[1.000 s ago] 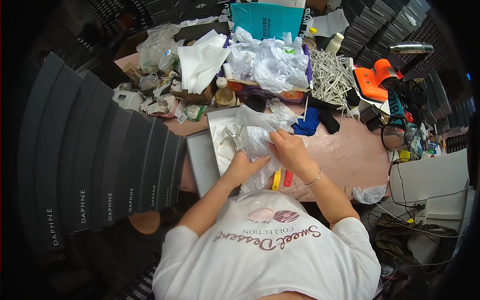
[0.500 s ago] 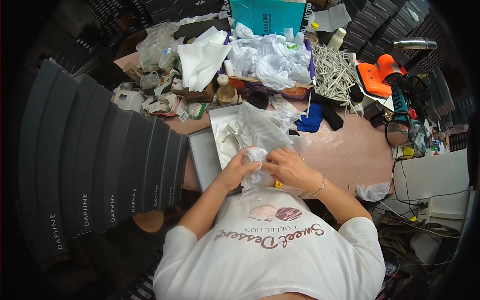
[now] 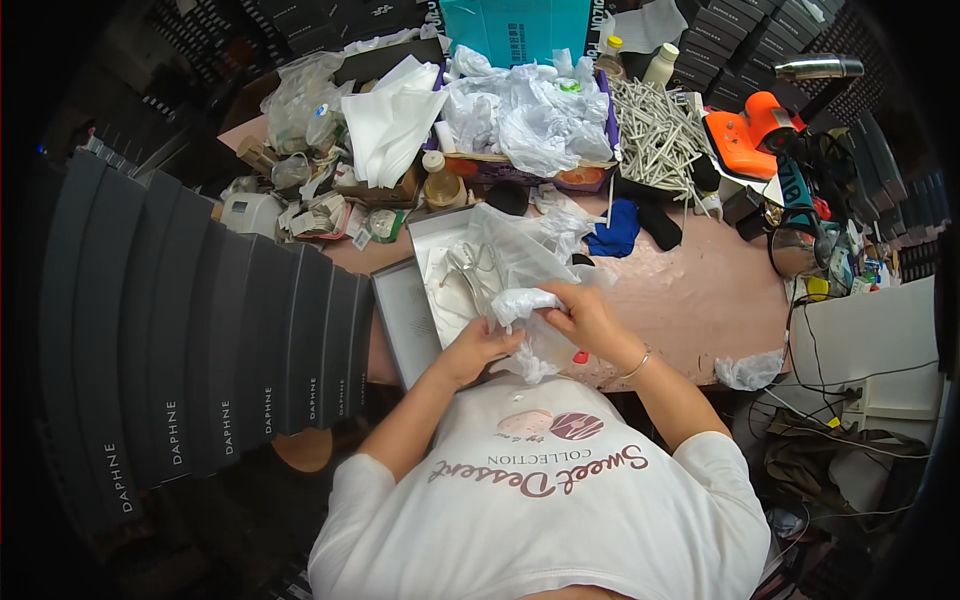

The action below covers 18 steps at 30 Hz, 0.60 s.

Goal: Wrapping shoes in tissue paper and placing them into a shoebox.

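Observation:
Close in front of my body, a crumpled piece of thin white tissue paper (image 3: pixel 524 304) hangs between my hands. My left hand (image 3: pixel 474 352) is closed on its lower left part, thumb toward the right. My right hand (image 3: pixel 590 318) pinches the upper right part, its palm turned down. Just beyond them an open shoebox (image 3: pixel 432 232) lies tilted. Inside it is a silver strappy sandal (image 3: pixel 470 275) on white paper. A translucent sheet or bag (image 3: pixel 525 248) spills over the box's right side. The grey box lid (image 3: pixel 402 318) lies under its left edge.
Dark shoeboxes (image 3: pixel 210 330) stand in a long row at the left. A purple-edged box of crumpled white paper (image 3: pixel 535 115) is at the back, beside a heap of pale sticks (image 3: pixel 660 135). Pink tabletop (image 3: pixel 700 300) shows at the right. A blue cloth (image 3: pixel 612 230) lies beyond my right hand.
My hands have moved slightly apart, the right one up and to the right. The tissue paper, bunched between them before, is now more spread out. A small red item shows beside my right hand.

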Tool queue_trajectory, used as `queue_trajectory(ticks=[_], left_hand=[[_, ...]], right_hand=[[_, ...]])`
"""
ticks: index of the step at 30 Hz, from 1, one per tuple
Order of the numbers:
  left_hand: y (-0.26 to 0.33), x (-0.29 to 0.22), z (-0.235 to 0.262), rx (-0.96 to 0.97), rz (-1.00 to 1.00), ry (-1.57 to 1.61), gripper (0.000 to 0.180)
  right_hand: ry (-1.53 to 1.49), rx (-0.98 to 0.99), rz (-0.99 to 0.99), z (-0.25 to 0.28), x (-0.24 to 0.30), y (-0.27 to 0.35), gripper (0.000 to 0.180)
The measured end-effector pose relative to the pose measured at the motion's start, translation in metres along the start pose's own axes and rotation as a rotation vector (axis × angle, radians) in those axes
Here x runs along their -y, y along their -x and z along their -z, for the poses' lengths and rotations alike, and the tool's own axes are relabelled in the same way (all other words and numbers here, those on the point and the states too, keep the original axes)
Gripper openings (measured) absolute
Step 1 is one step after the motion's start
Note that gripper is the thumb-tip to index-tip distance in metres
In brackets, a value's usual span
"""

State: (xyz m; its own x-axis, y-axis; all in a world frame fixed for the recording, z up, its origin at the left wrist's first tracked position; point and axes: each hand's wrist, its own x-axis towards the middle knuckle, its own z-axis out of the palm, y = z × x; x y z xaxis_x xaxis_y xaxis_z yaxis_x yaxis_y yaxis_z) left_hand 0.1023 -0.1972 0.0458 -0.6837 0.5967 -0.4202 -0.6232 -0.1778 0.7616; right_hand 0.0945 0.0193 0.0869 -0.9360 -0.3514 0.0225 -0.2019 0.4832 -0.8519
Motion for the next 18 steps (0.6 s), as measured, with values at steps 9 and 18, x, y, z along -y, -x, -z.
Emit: queue_trajectory(ticks=[9,18], left_hand=[[0.007,-0.004,-0.004,-0.036,0.002,0.103,0.041],[0.018,0.004,-0.011,-0.210,-0.279,-0.753,0.051]], right_hand=[[0.308,0.178,0.231,0.006,0.017,0.011,0.069],[0.132,0.255,-0.028,-0.009,-0.021,0.028,0.036]])
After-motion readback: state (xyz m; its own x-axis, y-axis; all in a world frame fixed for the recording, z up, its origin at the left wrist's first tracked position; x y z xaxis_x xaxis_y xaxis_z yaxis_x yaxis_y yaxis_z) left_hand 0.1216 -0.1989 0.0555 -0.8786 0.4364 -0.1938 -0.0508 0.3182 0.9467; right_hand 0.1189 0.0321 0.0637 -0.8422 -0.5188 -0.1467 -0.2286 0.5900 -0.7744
